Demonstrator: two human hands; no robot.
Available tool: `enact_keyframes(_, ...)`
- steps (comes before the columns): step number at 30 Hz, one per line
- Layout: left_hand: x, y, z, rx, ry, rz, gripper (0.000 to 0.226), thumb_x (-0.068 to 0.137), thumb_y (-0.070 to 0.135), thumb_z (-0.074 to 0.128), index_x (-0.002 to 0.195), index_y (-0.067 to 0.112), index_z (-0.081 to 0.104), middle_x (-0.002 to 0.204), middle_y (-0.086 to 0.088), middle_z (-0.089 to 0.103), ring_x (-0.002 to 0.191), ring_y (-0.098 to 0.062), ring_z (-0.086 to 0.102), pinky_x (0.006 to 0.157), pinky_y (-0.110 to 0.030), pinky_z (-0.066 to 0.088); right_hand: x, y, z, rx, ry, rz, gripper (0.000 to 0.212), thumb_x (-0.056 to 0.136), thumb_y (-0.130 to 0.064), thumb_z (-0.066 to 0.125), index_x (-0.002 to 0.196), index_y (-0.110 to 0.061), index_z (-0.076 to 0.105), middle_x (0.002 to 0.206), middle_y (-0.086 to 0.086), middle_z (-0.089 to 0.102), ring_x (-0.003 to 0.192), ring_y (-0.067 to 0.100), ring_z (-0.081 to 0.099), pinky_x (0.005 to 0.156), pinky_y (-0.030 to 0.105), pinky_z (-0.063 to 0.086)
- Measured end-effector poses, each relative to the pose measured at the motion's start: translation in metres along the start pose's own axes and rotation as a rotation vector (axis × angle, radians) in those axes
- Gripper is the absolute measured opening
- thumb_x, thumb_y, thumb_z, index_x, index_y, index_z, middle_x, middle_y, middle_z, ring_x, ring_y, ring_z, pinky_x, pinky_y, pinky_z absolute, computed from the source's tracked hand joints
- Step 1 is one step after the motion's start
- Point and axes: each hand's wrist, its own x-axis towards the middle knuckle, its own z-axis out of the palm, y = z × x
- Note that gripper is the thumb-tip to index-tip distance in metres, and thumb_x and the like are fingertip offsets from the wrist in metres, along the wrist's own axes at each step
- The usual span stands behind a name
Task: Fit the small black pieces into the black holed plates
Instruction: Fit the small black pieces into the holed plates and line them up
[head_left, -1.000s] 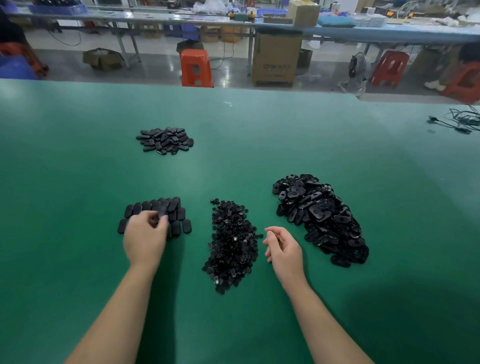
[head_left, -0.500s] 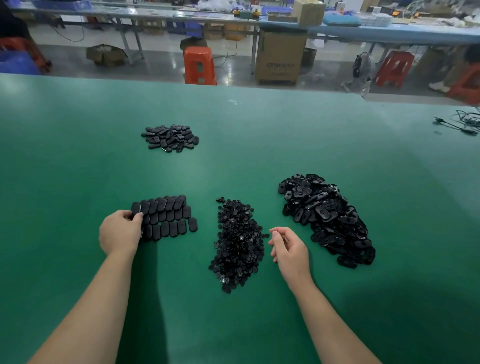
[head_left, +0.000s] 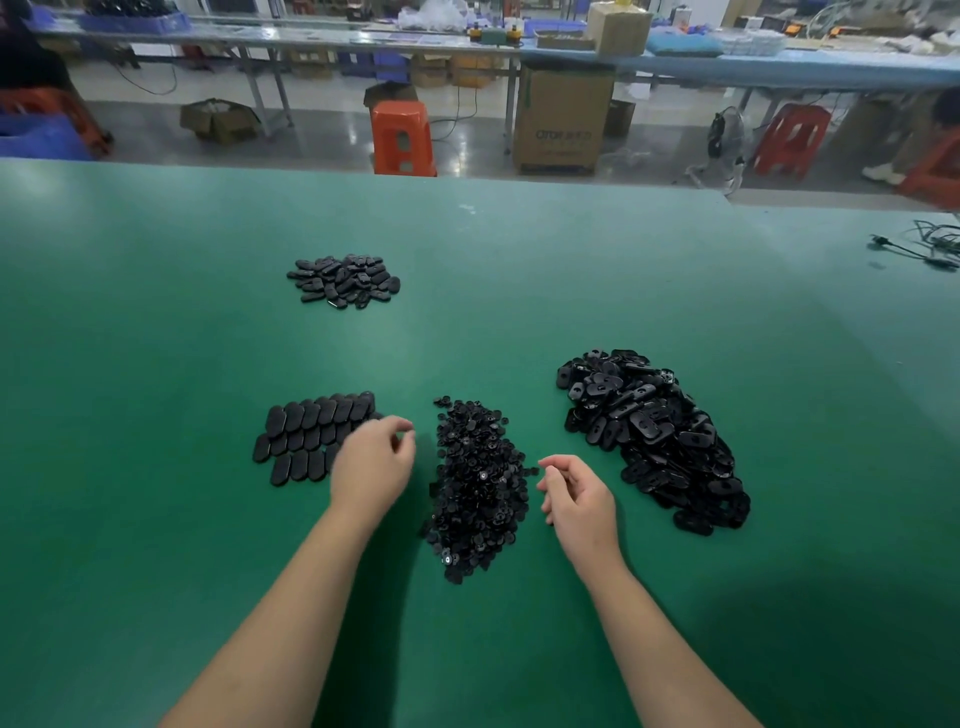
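A heap of small black pieces (head_left: 478, 488) lies on the green table (head_left: 156, 519) between my hands. To its right is a large pile of black holed plates (head_left: 654, 436). On the left, several black oval plates (head_left: 311, 436) lie side by side in neat rows. My left hand (head_left: 371, 467) hovers between these rows and the heap, fingers loosely curled, with nothing visible in them. My right hand (head_left: 576, 493) rests at the heap's right edge, palm turned left, fingers loosely curled, and no piece shows in it.
A smaller pile of black oval parts (head_left: 343, 280) sits farther back on the left. Black cables (head_left: 930, 249) lie at the table's far right edge. Beyond the table stand an orange stool (head_left: 402, 137), a cardboard box (head_left: 563, 124) and long benches.
My left hand has left the rows of plates and swung right to the edge of the small-piece heap. My right hand has stayed where it was.
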Motion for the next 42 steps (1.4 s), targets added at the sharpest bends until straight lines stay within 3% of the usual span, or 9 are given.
enact_keyframes(2, -0.008, 0.009, 0.015, 0.056, -0.081, -0.037, 0.024, 0.099, 0.025, 0.055, 0.118, 0.023, 0.070, 0.104, 0.003, 0.070, 0.066, -0.011, 0.060, 0.061, -0.027, 0.050, -0.001, 0.000, 0.000, 0.001, 0.000, 0.001, 0.022, 0.102, -0.013, 0.054, 0.094, -0.027, 0.068, 0.074, -0.009, 0.069, 0.055, 0.005, 0.057, 0.058, 0.045, 0.054)
enact_keyframes(5, -0.019, 0.014, 0.026, 0.053, -0.088, -0.059, 0.025, 0.100, 0.023, 0.052, 0.117, 0.020, 0.070, 0.107, -0.001, 0.068, 0.076, -0.017, 0.062, 0.072, -0.032, 0.053, -0.001, 0.000, 0.000, 0.009, 0.001, 0.002, 0.022, 0.101, -0.013, 0.054, 0.093, -0.027, 0.068, 0.073, -0.006, 0.069, 0.054, 0.005, 0.057, 0.057, 0.041, 0.052)
enact_keyframes(11, -0.019, -0.005, 0.014, 0.019, -0.210, 0.005, 0.023, 0.100, 0.017, 0.055, 0.116, 0.017, 0.072, 0.111, -0.002, 0.067, 0.097, -0.016, 0.059, 0.089, -0.027, 0.045, 0.000, 0.000, 0.001, 0.019, 0.010, 0.001, 0.022, 0.101, -0.013, 0.053, 0.093, -0.026, 0.069, 0.072, -0.005, 0.069, 0.054, 0.004, 0.057, 0.057, 0.042, 0.052)
enact_keyframes(18, -0.022, -0.005, 0.005, 0.038, -0.283, 0.071, 0.021, 0.089, 0.029, 0.075, 0.109, 0.022, 0.073, 0.091, 0.009, 0.056, 0.078, -0.003, 0.054, 0.070, -0.016, 0.038, 0.000, 0.002, 0.001, 0.030, 0.007, -0.005, 0.022, 0.101, -0.013, 0.053, 0.094, -0.026, 0.069, 0.075, -0.007, 0.070, 0.055, 0.005, 0.057, 0.056, 0.031, 0.051)
enact_keyframes(22, -0.024, -0.004, 0.010, 0.044, -0.241, 0.078, 0.011, 0.091, 0.027, 0.073, 0.100, 0.022, 0.076, 0.088, 0.011, 0.055, 0.076, -0.001, 0.052, 0.063, -0.009, 0.032, 0.000, 0.003, 0.002, 0.039, 0.010, -0.005, 0.024, 0.101, -0.012, 0.053, 0.092, -0.027, 0.069, 0.076, 0.007, 0.068, 0.055, 0.010, 0.054, 0.054, 0.021, 0.050)
enact_keyframes(29, -0.034, 0.002, 0.022, -0.001, -0.181, 0.073, 0.006, 0.092, 0.032, 0.071, 0.087, 0.029, 0.069, 0.087, 0.014, 0.056, 0.079, -0.003, 0.054, 0.072, -0.029, 0.050, 0.001, 0.003, 0.002, 0.028, 0.000, -0.003, 0.025, 0.101, -0.012, 0.053, 0.091, -0.028, 0.069, 0.076, 0.013, 0.066, 0.056, 0.011, 0.052, 0.054, 0.023, 0.050)
enact_keyframes(35, -0.044, 0.000, 0.028, -0.175, -0.037, 0.049, 0.011, 0.090, 0.025, 0.073, 0.082, 0.030, 0.068, 0.081, 0.018, 0.062, 0.075, 0.000, 0.057, 0.064, -0.024, 0.045, 0.002, 0.001, 0.004, 0.001, -0.005, 0.009, 0.024, 0.102, -0.014, 0.053, 0.092, -0.029, 0.068, 0.076, 0.010, 0.067, 0.055, 0.010, 0.053, 0.053, 0.027, 0.048)
enact_keyframes(38, -0.047, -0.001, 0.028, -0.240, -0.005, 0.008, 0.009, 0.092, 0.026, 0.071, 0.084, 0.030, 0.068, 0.071, 0.014, 0.065, 0.060, -0.009, 0.059, 0.055, -0.034, 0.051, 0.001, 0.000, 0.005, -0.018, -0.010, 0.009, 0.023, 0.102, -0.014, 0.054, 0.093, -0.030, 0.068, 0.077, 0.011, 0.068, 0.055, 0.010, 0.053, 0.053, 0.030, 0.048)
enact_keyframes(42, -0.048, -0.002, 0.029, -0.243, -0.017, 0.018, 0.011, 0.095, 0.024, 0.068, 0.085, 0.029, 0.064, 0.065, 0.010, 0.064, 0.052, -0.016, 0.056, 0.051, -0.041, 0.051, 0.002, -0.002, 0.003, -0.040, -0.035, 0.013, 0.020, 0.102, -0.014, 0.055, 0.095, -0.029, 0.067, 0.075, 0.009, 0.069, 0.058, 0.012, 0.053, 0.054, 0.021, 0.049)
